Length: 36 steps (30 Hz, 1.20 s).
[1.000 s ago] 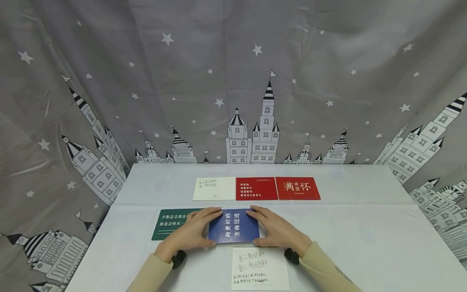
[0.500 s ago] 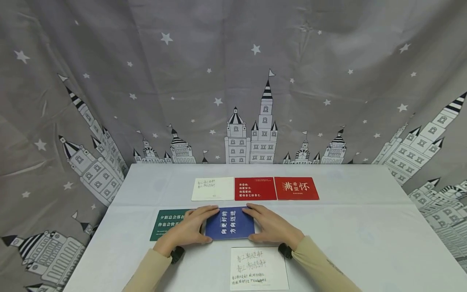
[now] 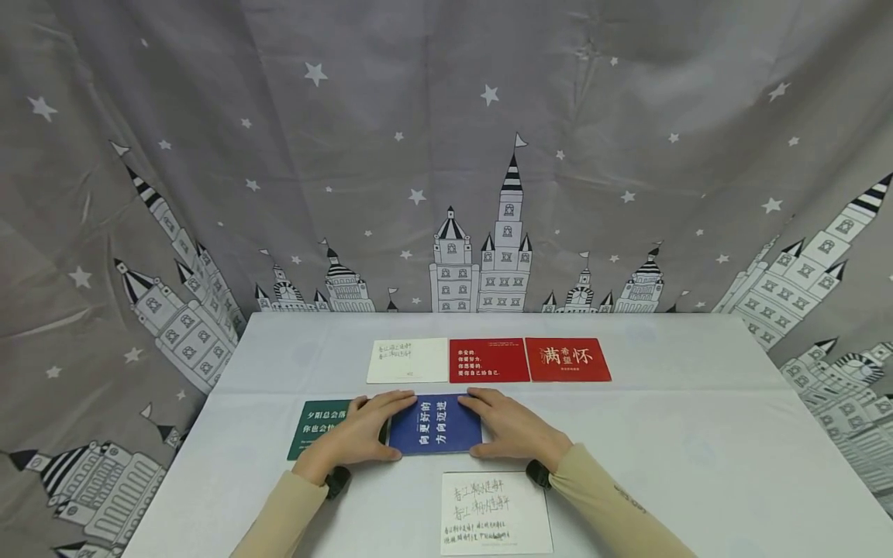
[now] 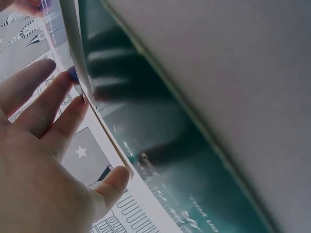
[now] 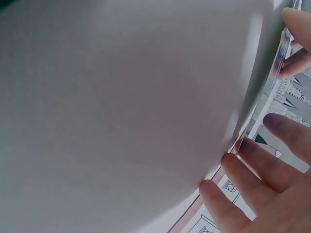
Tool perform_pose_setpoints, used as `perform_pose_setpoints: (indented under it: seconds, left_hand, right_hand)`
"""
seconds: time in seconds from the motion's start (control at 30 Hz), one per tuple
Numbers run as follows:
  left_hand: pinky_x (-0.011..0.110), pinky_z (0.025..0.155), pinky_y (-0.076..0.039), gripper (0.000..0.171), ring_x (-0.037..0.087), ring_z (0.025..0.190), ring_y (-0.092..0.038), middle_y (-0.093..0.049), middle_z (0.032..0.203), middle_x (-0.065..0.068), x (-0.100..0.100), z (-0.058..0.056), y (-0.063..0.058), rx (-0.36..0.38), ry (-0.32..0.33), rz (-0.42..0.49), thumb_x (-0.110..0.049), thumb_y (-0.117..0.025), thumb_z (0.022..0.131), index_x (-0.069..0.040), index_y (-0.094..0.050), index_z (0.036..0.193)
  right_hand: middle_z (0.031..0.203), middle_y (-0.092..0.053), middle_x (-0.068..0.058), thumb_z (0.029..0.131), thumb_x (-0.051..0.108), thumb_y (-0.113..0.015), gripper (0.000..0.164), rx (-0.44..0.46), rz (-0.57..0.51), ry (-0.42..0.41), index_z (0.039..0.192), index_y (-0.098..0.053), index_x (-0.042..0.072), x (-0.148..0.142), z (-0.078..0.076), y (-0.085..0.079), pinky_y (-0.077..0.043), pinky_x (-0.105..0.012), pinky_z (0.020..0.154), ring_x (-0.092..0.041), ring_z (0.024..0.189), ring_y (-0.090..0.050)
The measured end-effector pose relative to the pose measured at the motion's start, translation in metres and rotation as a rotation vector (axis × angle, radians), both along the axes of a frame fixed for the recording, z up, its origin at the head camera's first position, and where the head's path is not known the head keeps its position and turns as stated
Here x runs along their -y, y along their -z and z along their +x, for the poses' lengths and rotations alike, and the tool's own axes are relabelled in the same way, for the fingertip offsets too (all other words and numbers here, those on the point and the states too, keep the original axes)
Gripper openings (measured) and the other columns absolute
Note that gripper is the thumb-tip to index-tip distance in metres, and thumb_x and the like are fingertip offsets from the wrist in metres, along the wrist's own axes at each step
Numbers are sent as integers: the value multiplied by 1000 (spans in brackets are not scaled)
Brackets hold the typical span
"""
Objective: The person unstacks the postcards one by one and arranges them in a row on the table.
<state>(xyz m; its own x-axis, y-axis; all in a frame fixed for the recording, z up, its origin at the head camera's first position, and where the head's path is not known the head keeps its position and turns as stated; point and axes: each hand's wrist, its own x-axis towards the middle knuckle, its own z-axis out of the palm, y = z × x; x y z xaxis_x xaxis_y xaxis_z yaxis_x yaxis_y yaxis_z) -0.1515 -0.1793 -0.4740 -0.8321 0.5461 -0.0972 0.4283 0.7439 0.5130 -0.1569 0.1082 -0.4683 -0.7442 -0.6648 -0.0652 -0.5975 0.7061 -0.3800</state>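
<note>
Grey curtain (image 3: 391, 108) printed with stars and castles hangs behind a white bench (image 3: 698, 449), its near edge cut off. Mid-bench, between both hands, is a blue card (image 3: 434, 426); whether it is single or stacked, lifted or resting, I cannot tell. Left hand (image 3: 354, 437), fingers spread, touches its left short edge and hides the right part of a green card (image 3: 314, 435). Right hand (image 3: 512, 428), also spread, touches the opposite edge; the black wrist device (image 3: 538, 473) covers a corner of the handwritten cream card (image 3: 496, 515) in front. Behind lie another cream card (image 3: 407, 363) and two red cards (image 3: 488, 361), fully visible. Wrist views show the blue card only as an unclear sliver.
</note>
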Motion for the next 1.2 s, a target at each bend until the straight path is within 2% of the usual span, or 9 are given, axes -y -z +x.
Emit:
perform_pose_setpoints:
  seconds: [0.2, 0.53, 1.2]
  left_hand:
    - [67, 105, -7, 85, 28, 137, -31, -38, 149, 7, -2, -2, 0, 1, -5, -40, -25, -82, 70, -11, -43, 145]
    - [68, 105, -7, 85, 29, 137, -31, -38, 148, 9, -6, -3, -3, 0, -4, -89, -22, -83, 70, -9, -44, 144]
    - [71, 103, -6, 84, 30, 137, -30, -36, 149, 10, -8, -1, -5, 17, 5, -94, -23, -82, 70, -6, -44, 143]
  right_hand:
    - [145, -40, -13, 79, 37, -74, 77, 6, 5, 7, 144, -43, 9, 1, -1, 1, -36, -43, 106, -29, 132, -39]
    - [147, -38, -12, 78, 37, -75, 79, 12, 23, 17, 144, -42, 9, 0, 0, 1, -33, -43, 107, -29, 134, -36]
    - [149, -35, -12, 78, 37, -76, 81, 51, 14, 20, 145, -40, 8, -1, 2, 1, -31, -44, 109, -29, 136, -33]
